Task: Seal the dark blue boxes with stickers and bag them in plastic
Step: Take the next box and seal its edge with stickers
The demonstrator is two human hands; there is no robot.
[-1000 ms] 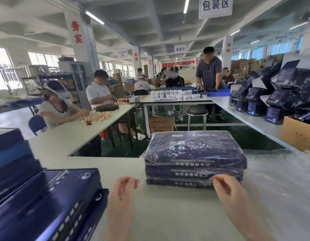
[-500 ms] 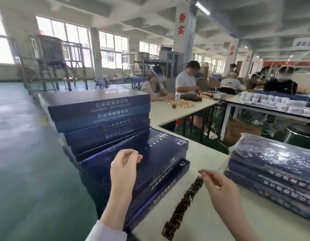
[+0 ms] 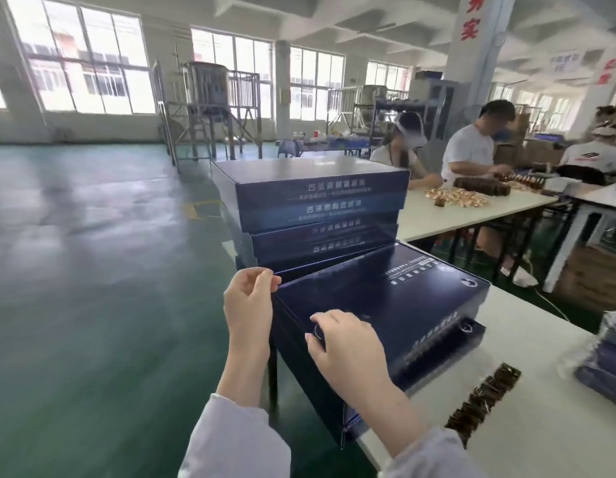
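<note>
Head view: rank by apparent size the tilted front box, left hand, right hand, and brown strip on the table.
1. tilted front box
2. right hand and left hand, much alike; the right is nearer the camera, so unranked
3. brown strip

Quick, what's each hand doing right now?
Left hand: thumb and forefinger pinched; on what, cannot be told.
Right hand: holds nothing, fingertips pressing the dark blue box.
</note>
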